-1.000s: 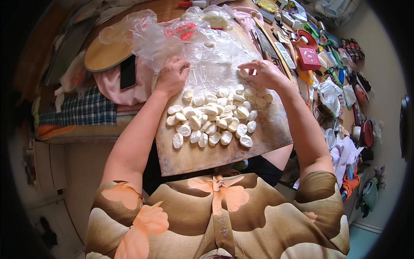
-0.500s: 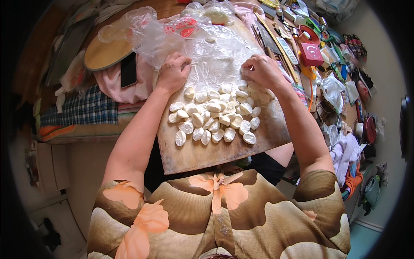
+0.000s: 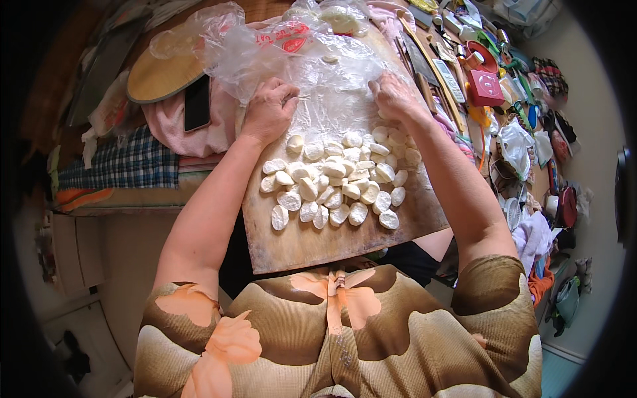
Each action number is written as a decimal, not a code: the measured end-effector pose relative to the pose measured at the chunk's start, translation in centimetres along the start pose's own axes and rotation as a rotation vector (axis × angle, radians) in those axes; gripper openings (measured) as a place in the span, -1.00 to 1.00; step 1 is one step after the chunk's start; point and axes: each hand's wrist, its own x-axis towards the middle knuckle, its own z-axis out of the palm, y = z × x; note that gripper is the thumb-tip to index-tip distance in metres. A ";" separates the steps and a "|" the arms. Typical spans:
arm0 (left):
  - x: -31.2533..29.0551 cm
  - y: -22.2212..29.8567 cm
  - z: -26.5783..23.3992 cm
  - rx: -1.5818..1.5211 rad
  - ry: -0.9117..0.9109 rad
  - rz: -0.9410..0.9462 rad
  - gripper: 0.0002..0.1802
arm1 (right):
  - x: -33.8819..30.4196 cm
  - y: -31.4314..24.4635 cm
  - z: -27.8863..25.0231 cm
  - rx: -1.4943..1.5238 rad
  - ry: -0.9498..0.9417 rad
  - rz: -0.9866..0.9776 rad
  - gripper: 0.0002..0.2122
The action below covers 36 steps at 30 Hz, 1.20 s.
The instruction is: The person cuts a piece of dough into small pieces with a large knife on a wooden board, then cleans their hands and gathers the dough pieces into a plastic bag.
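Observation:
A clear plastic bag [image 3: 325,79] with red print lies spread over the far part of a wooden board [image 3: 305,251]. My left hand [image 3: 271,109] is closed, thumb against fingers, on the bag's near left edge. At the right edge of the bag, my right hand [image 3: 396,96] is also closed on the plastic; its fingertips are partly hidden. Just nearer than both hands, several floury white dough pieces [image 3: 332,169], flattened and oval, lie heaped on the board. Some of them sit beneath my right wrist. One small dough piece [image 3: 330,59] rests on the plastic farther off.
A round woven tray [image 3: 162,74] and a dark phone [image 3: 197,106] lie on pink cloth at the left. Behind the board is a bagged pale lump [image 3: 345,21]. Along the right stand a pink box [image 3: 485,87], a calculator [image 3: 447,78], sticks and much clutter.
My right hand has moved away from me, up along the bag's right side. My left hand stays at nearly the same spot. The whole view has shifted slightly.

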 end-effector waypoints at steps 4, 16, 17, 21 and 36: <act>-0.5 0.5 -0.3 0.032 -0.002 0.028 -0.81 | -0.4 0.1 2.1 -0.025 0.044 -0.061 -0.41; -0.5 0.5 0.1 0.025 0.018 0.032 -0.84 | 0.6 -0.6 1.7 0.252 0.097 0.015 -0.42; -0.4 0.5 0.3 0.029 0.022 0.043 -0.84 | 0.5 -0.6 0.6 0.539 0.087 0.060 -0.41; -1.0 -0.9 -0.3 0.073 0.033 -0.017 -0.84 | -0.4 0.7 -2.3 0.348 0.171 -0.089 -0.51; -0.2 0.6 0.5 0.023 0.062 0.026 -0.87 | -1.6 -5.6 -0.4 1.069 -0.127 -0.119 -0.55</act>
